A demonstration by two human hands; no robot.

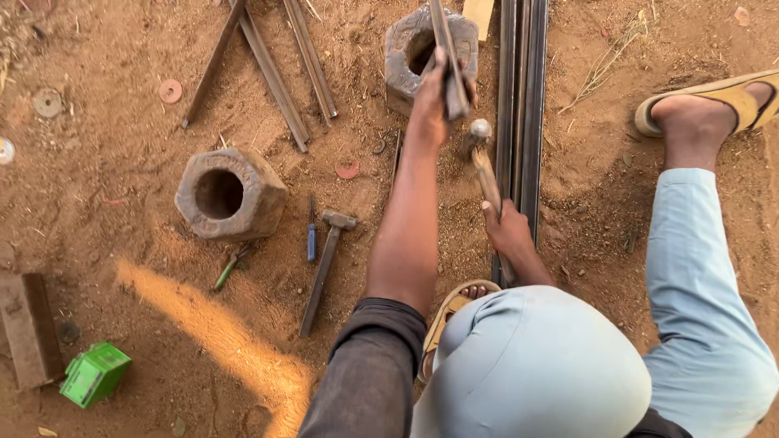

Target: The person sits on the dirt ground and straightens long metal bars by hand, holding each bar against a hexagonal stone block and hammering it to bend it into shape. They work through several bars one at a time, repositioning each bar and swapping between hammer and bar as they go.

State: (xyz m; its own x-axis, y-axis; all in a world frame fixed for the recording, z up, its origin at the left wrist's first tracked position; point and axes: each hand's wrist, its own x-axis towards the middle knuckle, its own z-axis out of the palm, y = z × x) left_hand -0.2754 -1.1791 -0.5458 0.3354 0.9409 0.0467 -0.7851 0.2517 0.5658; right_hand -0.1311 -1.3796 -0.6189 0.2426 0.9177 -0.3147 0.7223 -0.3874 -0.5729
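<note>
Hammer (485, 174) and flat metal bar (449, 61) gripped over a heavy hexagonal block on bare dirt ground (122, 211).

Nearest, the right hand (507, 231) is closed around the wooden handle of the hammer, whose steel head points away, just beside a bundle of long dark steel rods (519, 122) lying on the ground. Farther out, the left hand (432, 101) is clenched on the flat metal bar, holding it over the hole of the far hexagonal block (403, 58). To the left lie a second hammer (324, 268), a small blue screwdriver (312, 239), another hexagonal block (230, 193), and, beyond it, loose angle-iron strips (276, 77).
</note>
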